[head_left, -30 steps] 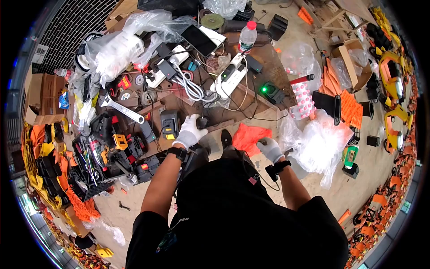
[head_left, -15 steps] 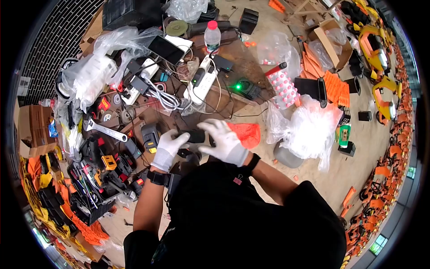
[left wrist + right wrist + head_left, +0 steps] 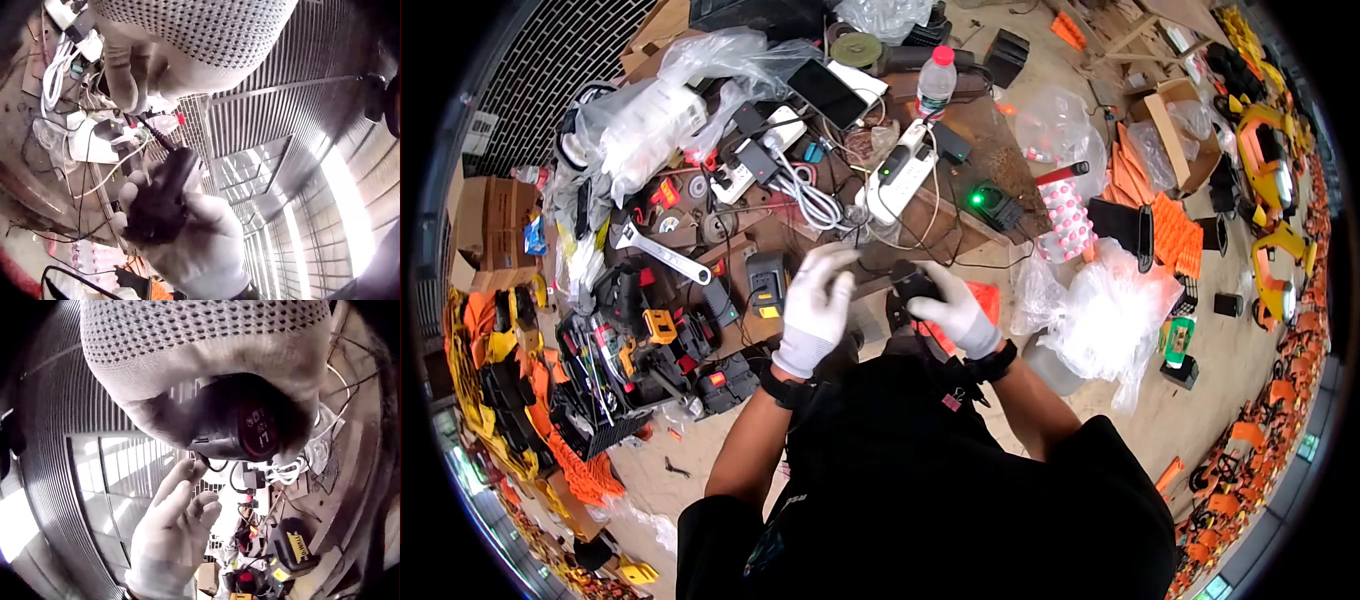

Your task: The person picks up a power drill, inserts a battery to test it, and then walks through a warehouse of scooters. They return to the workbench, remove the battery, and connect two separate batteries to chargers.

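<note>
My right hand (image 3: 960,312), in a white knit glove, grips a small black battery pack (image 3: 912,284) with fingers and thumb around it. A red label reading Li shows on the pack's end (image 3: 257,430) in the right wrist view. From its narrow end, a ribbed black cord (image 3: 156,133) runs toward my left fingertips in the left wrist view. My gloved left hand (image 3: 816,305) is raised beside the pack, its fingers loosely extended and apart from the thumb. Left of it stands a black and yellow DeWalt battery (image 3: 768,284).
White power strips (image 3: 903,180) and tangled cables lie on the bench, near a water bottle (image 3: 937,82) and a phone (image 3: 827,94). A charger with a green light (image 3: 996,207) sits at the right. An adjustable wrench (image 3: 663,254) and toolbox (image 3: 600,385) are at the left.
My left hand was low at the bench, then both hands met around the black pack. Now my right hand holds the pack, and my left hand has come away from it, fingers extended.
</note>
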`<action>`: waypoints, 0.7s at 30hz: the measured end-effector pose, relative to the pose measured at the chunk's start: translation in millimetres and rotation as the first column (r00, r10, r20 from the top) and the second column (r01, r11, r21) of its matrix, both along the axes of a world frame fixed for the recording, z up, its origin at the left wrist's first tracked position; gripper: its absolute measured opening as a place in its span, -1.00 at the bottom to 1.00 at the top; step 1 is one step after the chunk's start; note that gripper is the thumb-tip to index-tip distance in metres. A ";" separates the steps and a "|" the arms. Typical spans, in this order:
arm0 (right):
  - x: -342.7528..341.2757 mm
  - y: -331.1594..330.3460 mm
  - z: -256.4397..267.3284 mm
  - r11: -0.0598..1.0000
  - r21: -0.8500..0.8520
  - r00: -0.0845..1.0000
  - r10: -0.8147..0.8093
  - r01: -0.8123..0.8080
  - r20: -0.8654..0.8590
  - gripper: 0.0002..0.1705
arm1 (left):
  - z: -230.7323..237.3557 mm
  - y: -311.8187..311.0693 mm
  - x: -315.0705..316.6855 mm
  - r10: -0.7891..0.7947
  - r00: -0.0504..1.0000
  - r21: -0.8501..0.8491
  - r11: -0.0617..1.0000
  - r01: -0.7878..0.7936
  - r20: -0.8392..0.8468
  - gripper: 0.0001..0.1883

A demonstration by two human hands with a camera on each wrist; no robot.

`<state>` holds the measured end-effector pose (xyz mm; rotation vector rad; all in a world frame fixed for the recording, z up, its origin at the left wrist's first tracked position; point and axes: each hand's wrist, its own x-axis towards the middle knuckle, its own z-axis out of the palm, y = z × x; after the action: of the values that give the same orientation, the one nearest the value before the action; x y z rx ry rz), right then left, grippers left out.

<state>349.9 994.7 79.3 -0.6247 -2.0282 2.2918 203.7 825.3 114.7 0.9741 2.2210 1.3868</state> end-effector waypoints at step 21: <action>1.5 -7.2 14.4 0.974 -0.187 0.992 -0.125 0.124 0.008 -0.59 | 16.1 25.8 16.1 -0.173 0.981 -0.057 0.984 0.168 -0.087 -0.83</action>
<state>351.4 987.5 93.7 -0.7332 -1.7294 2.4242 219.8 851.2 130.7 1.2023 2.1674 1.2288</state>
